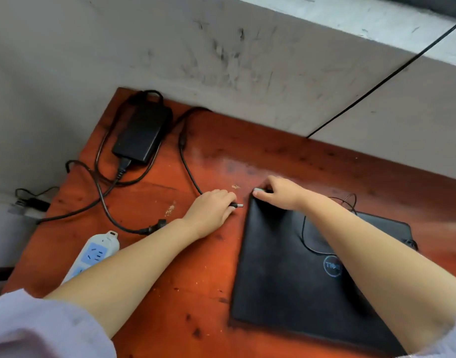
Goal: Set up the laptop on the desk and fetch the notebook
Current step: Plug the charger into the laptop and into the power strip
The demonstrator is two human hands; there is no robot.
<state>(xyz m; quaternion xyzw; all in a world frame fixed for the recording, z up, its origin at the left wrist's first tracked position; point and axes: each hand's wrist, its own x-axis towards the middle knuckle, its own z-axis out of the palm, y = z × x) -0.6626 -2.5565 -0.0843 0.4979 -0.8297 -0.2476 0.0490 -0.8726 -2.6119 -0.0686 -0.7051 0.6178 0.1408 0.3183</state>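
Note:
A closed black laptop [289, 270] lies flat on the red-brown wooden desk [185, 280], at the right. My left hand [211, 210] grips the charger's barrel plug [238, 205], whose metal tip points at the laptop's far left corner, a short gap away. My right hand [278, 193] holds that far left corner, fingers curled over the edge. The black power brick [141, 133] sits at the desk's far left, its cable [188, 166] running to my left hand. No notebook is in view.
A white power strip [95, 254] with blue sockets lies at the desk's left edge, partly under my left forearm. The charger's mains cord loops on the desk beside it. A thin black wire [307, 241] lies across the laptop lid. A grey wall borders the desk's far side.

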